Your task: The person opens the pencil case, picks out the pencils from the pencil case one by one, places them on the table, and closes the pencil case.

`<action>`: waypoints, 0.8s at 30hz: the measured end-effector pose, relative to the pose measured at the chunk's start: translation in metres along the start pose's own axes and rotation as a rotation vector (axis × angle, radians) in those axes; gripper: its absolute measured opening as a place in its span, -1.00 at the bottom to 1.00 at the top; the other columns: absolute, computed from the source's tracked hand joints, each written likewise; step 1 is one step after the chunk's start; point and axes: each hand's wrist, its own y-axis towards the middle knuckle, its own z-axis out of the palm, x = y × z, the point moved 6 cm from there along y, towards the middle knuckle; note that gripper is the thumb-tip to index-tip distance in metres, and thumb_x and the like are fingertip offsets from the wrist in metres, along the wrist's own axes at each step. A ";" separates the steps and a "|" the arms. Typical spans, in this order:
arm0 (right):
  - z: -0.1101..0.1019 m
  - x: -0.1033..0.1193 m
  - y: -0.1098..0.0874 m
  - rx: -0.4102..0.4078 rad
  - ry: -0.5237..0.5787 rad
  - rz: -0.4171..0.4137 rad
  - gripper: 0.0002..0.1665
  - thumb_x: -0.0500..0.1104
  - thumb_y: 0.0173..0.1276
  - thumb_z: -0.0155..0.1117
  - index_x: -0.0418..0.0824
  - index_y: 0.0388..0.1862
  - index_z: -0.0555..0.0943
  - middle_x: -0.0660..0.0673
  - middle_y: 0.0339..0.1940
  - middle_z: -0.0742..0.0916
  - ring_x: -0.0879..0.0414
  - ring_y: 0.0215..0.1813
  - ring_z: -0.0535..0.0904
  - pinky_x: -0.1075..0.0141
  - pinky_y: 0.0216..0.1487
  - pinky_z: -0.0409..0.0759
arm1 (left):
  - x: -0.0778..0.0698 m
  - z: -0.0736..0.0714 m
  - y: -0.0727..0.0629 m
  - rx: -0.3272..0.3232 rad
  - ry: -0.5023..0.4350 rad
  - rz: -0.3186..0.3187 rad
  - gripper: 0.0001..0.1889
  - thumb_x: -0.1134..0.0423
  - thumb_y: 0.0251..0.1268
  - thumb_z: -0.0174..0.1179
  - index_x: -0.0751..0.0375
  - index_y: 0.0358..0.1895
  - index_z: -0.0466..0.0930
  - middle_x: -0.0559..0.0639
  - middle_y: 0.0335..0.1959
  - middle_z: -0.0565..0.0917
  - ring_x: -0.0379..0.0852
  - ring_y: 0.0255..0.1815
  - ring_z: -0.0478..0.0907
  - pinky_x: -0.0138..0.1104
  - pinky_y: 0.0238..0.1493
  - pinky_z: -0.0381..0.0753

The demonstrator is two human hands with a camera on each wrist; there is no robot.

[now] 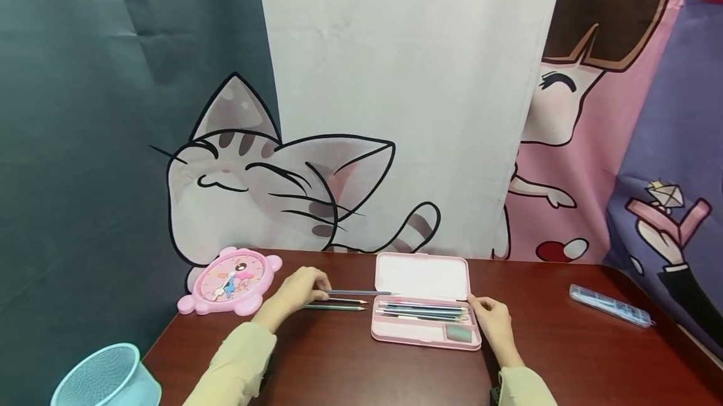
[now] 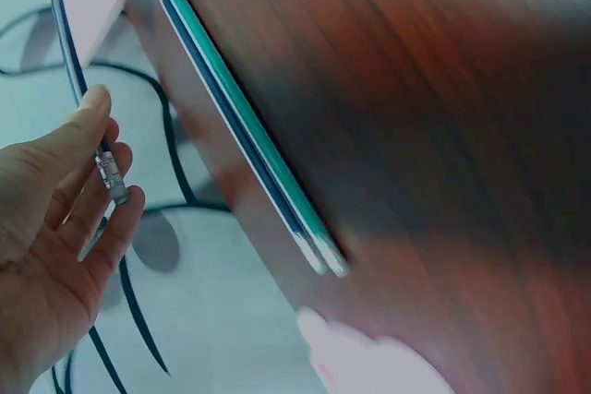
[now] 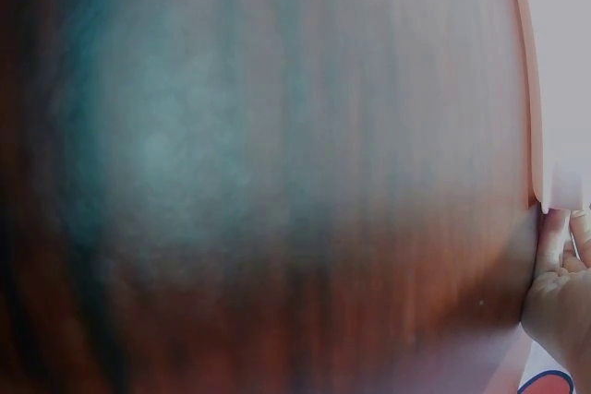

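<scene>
My left hand pinches a pencil near its eraser end, its tip toward the pencil case. In the left wrist view the thumb and fingers lie around its metal band. A dark pencil and a green pencil lie side by side on the table below this hand. The pink pencil case lies with its lid raised at the back. Several pencils and a grey-green eraser are inside it. My right hand holds the case's right edge near the hinge.
A pink bear-shaped clock stands at the left back of the brown table. A light-blue mesh basket is at the lower left. Toward the right lies a clear-blue flat box. A printed curtain hangs behind.
</scene>
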 end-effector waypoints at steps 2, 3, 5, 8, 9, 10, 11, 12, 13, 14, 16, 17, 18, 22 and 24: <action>0.000 -0.001 0.001 0.002 -0.003 -0.001 -0.51 0.04 0.28 0.13 -0.41 -0.24 0.63 -0.36 -0.18 0.67 -0.15 -0.14 0.53 0.08 -0.07 0.43 | 0.011 -0.003 -0.006 0.008 -0.011 -0.004 -0.91 0.35 -0.12 0.37 0.15 -0.52 0.63 -0.17 -0.61 0.59 -0.28 -0.49 0.44 -0.38 -0.42 0.41; 0.001 -0.001 0.001 0.003 -0.002 -0.002 -0.51 0.04 0.28 0.13 -0.41 -0.24 0.63 -0.37 -0.17 0.67 -0.15 -0.13 0.53 0.07 -0.07 0.43 | 0.017 -0.005 -0.010 0.013 -0.016 0.006 -0.91 0.38 -0.14 0.37 0.18 -0.53 0.63 -0.16 -0.63 0.57 -0.30 -0.51 0.42 -0.41 -0.44 0.40; 0.001 -0.002 0.001 0.007 0.001 0.000 -0.51 0.04 0.29 0.13 -0.42 -0.23 0.62 -0.38 -0.15 0.66 -0.17 -0.11 0.53 0.04 -0.04 0.43 | 0.027 -0.007 -0.016 0.028 -0.032 0.019 -0.90 0.41 -0.16 0.38 0.23 -0.55 0.62 -0.14 -0.65 0.55 -0.32 -0.54 0.37 -0.45 -0.46 0.37; 0.001 -0.002 0.001 0.014 0.004 0.009 -0.49 0.05 0.29 0.12 -0.43 -0.20 0.61 -0.40 -0.12 0.65 -0.20 -0.09 0.52 -0.01 -0.01 0.42 | 0.039 -0.008 -0.024 0.050 -0.057 0.030 -0.88 0.45 -0.21 0.38 0.29 -0.57 0.61 -0.11 -0.67 0.52 -0.35 -0.57 0.33 -0.48 -0.49 0.35; 0.001 -0.002 0.000 0.015 0.005 0.012 -0.49 0.05 0.29 0.12 -0.44 -0.20 0.60 -0.41 -0.12 0.64 -0.20 -0.09 0.52 -0.02 -0.01 0.41 | 0.043 -0.008 -0.027 0.062 -0.063 0.025 -0.88 0.45 -0.21 0.38 0.29 -0.57 0.61 -0.11 -0.67 0.52 -0.36 -0.58 0.32 -0.49 -0.50 0.34; 0.001 -0.002 0.000 0.015 0.005 0.014 -0.48 0.05 0.29 0.12 -0.44 -0.19 0.60 -0.41 -0.11 0.64 -0.21 -0.08 0.51 -0.03 0.00 0.41 | 0.046 -0.007 -0.030 0.074 -0.071 0.015 -0.88 0.45 -0.21 0.39 0.29 -0.57 0.60 -0.11 -0.67 0.51 -0.36 -0.58 0.31 -0.49 -0.50 0.33; 0.000 -0.002 0.000 0.013 0.004 0.014 -0.48 0.05 0.29 0.12 -0.44 -0.20 0.60 -0.41 -0.12 0.64 -0.21 -0.08 0.51 -0.02 0.00 0.41 | 0.048 -0.007 -0.032 0.083 -0.076 0.009 -0.87 0.45 -0.22 0.39 0.30 -0.58 0.60 -0.11 -0.67 0.51 -0.36 -0.58 0.31 -0.49 -0.51 0.33; 0.000 -0.002 -0.001 0.013 0.004 0.015 -0.48 0.05 0.29 0.12 -0.44 -0.20 0.60 -0.41 -0.12 0.65 -0.21 -0.08 0.52 -0.02 0.00 0.41 | 0.050 -0.007 -0.034 0.093 -0.077 0.007 -0.87 0.45 -0.23 0.39 0.30 -0.58 0.60 -0.10 -0.68 0.51 -0.36 -0.59 0.30 -0.49 -0.52 0.33; 0.000 -0.001 -0.001 0.012 0.003 0.015 -0.48 0.05 0.29 0.12 -0.44 -0.20 0.61 -0.41 -0.12 0.65 -0.22 -0.07 0.52 -0.02 0.00 0.41 | 0.052 -0.006 -0.036 0.103 -0.083 0.001 -0.86 0.45 -0.23 0.40 0.30 -0.58 0.59 -0.09 -0.68 0.51 -0.36 -0.60 0.30 -0.49 -0.53 0.33; 0.000 -0.001 -0.002 0.012 0.003 0.015 -0.49 0.04 0.29 0.11 -0.44 -0.20 0.61 -0.41 -0.12 0.65 -0.22 -0.07 0.51 -0.02 0.00 0.41 | 0.053 -0.006 -0.038 0.113 -0.083 -0.003 -0.86 0.45 -0.24 0.40 0.30 -0.58 0.59 -0.09 -0.68 0.52 -0.36 -0.60 0.30 -0.49 -0.53 0.33; 0.000 -0.001 -0.003 0.009 0.002 0.019 -0.49 0.04 0.29 0.11 -0.44 -0.20 0.61 -0.41 -0.12 0.65 -0.21 -0.07 0.52 -0.02 0.00 0.41 | 0.056 -0.004 -0.040 0.122 -0.084 -0.013 -0.84 0.45 -0.26 0.41 0.30 -0.59 0.58 -0.08 -0.69 0.52 -0.36 -0.61 0.31 -0.49 -0.54 0.33; 0.000 -0.001 -0.003 0.010 0.005 0.019 -0.49 0.04 0.29 0.11 -0.44 -0.20 0.61 -0.41 -0.12 0.65 -0.21 -0.07 0.51 -0.02 0.00 0.41 | 0.057 -0.003 -0.041 0.122 -0.081 -0.018 -0.84 0.45 -0.27 0.41 0.30 -0.59 0.58 -0.08 -0.69 0.52 -0.36 -0.61 0.31 -0.49 -0.54 0.33; 0.000 -0.001 -0.003 0.009 0.005 0.017 -0.49 0.04 0.29 0.11 -0.44 -0.21 0.61 -0.41 -0.12 0.65 -0.21 -0.08 0.52 -0.01 -0.01 0.41 | 0.057 -0.002 -0.041 0.123 -0.076 -0.020 -0.83 0.44 -0.27 0.42 0.29 -0.59 0.58 -0.08 -0.69 0.52 -0.36 -0.61 0.31 -0.49 -0.54 0.33; 0.000 0.001 -0.002 0.011 0.004 0.014 -0.51 0.03 0.29 0.12 -0.44 -0.21 0.61 -0.41 -0.13 0.65 -0.20 -0.10 0.51 0.01 -0.03 0.41 | 0.058 0.002 -0.040 0.115 -0.059 -0.022 -0.83 0.44 -0.27 0.42 0.27 -0.60 0.58 -0.09 -0.69 0.52 -0.36 -0.61 0.31 -0.50 -0.54 0.33; -0.001 0.002 -0.002 0.014 0.000 0.011 -0.51 0.02 0.29 0.12 -0.44 -0.22 0.61 -0.40 -0.14 0.65 -0.19 -0.10 0.52 0.04 -0.04 0.41 | 0.058 0.003 -0.040 0.113 -0.045 -0.021 -0.83 0.44 -0.27 0.42 0.27 -0.60 0.58 -0.09 -0.69 0.53 -0.35 -0.61 0.32 -0.49 -0.53 0.34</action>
